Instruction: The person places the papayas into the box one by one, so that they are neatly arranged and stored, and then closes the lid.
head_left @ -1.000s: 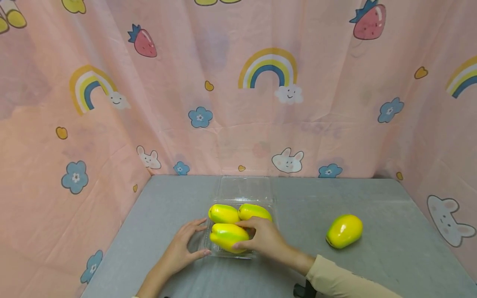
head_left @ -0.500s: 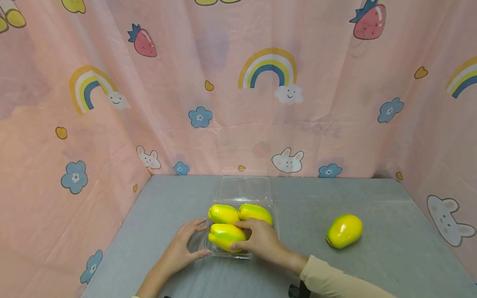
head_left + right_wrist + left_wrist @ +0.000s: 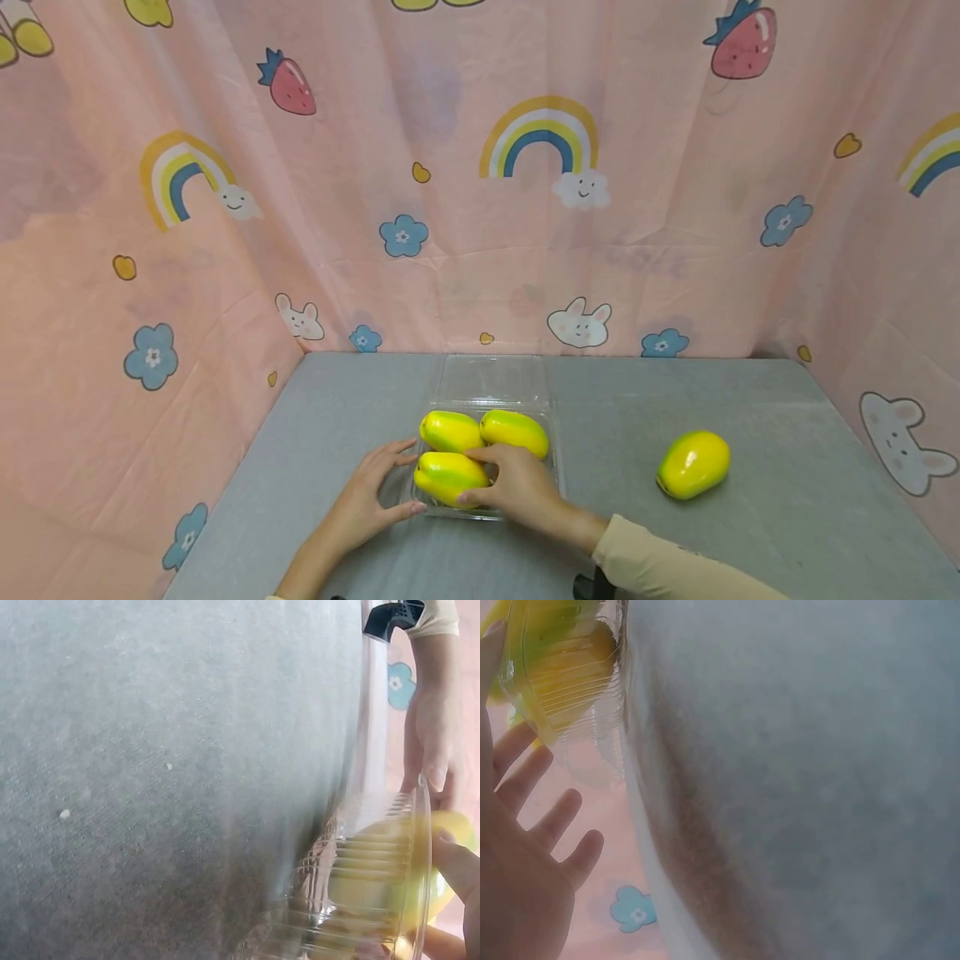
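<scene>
A clear plastic clamshell box (image 3: 480, 514) lies with its lid (image 3: 491, 379) folded back. Two glossy, oblong yellow-green fruits sit in its back half, one at left (image 3: 450, 431) and one at right (image 3: 516, 432). In front of them is a third such fruit (image 3: 445, 477), which my right hand (image 3: 528, 493) grips between thumb and fingers at its right end. Spread along the box's left side, my left hand (image 3: 360, 502) has its fingertips at the edge. The left wrist view shows those fingers (image 3: 555, 817) fairly straight beside the ribbed plastic wall (image 3: 574, 701).
Another yellow-green fruit (image 3: 693, 465) lies on the grey table (image 3: 622, 533), to the right of the box. A pink printed curtain (image 3: 480, 275) hangs behind the table and at both sides. A dark device (image 3: 592, 585) sits at the right wrist.
My right hand has slid the front fruit a little to the left within the box, its forearm following. The left hand, box and other fruits have stayed put.
</scene>
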